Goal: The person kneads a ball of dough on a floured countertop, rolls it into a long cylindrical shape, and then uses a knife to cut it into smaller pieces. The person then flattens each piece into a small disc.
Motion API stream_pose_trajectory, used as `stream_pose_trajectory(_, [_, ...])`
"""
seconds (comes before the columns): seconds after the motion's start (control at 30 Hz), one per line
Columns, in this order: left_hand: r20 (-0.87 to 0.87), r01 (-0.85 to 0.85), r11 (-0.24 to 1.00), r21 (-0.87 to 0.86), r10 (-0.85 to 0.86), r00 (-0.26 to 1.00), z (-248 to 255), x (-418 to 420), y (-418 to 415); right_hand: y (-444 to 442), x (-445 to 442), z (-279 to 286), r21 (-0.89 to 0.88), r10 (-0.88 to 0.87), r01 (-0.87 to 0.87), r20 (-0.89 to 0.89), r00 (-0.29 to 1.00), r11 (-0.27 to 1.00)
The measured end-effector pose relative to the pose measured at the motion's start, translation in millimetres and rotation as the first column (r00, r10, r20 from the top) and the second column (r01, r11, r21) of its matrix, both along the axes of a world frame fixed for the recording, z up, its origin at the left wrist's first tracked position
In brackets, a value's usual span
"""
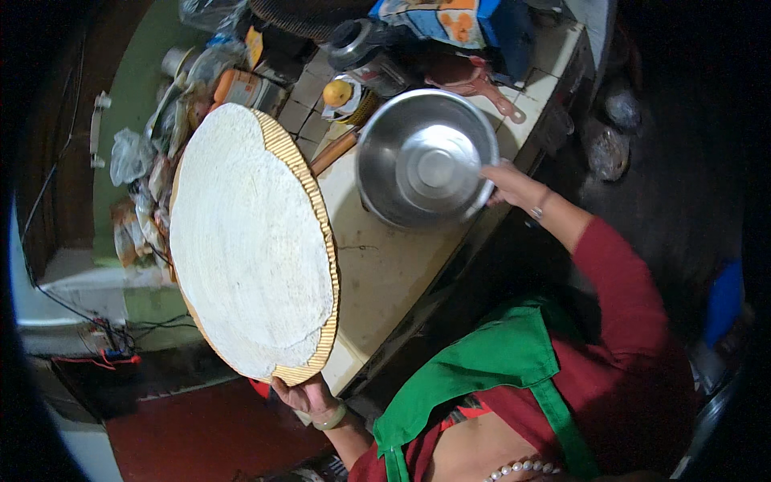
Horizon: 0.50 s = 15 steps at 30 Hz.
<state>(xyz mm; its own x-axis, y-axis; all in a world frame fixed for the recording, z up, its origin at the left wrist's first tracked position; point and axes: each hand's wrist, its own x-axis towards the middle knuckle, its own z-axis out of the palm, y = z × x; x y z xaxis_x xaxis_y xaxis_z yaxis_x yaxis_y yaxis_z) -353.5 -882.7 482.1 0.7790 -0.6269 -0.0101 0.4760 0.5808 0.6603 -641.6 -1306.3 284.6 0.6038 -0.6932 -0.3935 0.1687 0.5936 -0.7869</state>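
Note:
My left hand [307, 397] grips the lower edge of a large round board with a ridged, straw-coloured rim [278, 135]. A white, flat layer [253, 241] covers most of its face; whether this is dough or a coating I cannot tell. The board is tilted up, left of the worktop's middle. At the right, my right hand [509, 181] holds the rim of a stainless steel basin [385, 175]. Nothing shows inside the basin, which is slightly blurred. Whether it rests on the worktop [391, 271] is unclear.
A wooden handle [334, 153] lies between board and basin. Behind stand a dark-lidded container [373, 63], a small basket holding a yellow fruit [337, 93], a pink plastic utensil [467, 78] and a blue box [509, 42]. Plastic bags [132, 156] crowd the wall side.

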Motion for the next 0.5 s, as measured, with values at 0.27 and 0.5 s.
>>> stream_pose_trajectory(0.27, [-0.011,0.112,0.965,-0.236,-0.118,0.993,-6.3,15.0,6.2,95.0,-189.2,84.3,-0.027,0.017,-0.02,-0.112,0.994,0.999])
stream_pose_trajectory(0.5, [-0.083,0.021,0.989,-0.144,-0.033,0.996,-16.3,23.8,-0.6,95.9,-185.3,96.7,-0.077,-0.172,0.163,-0.128,0.977,0.984])
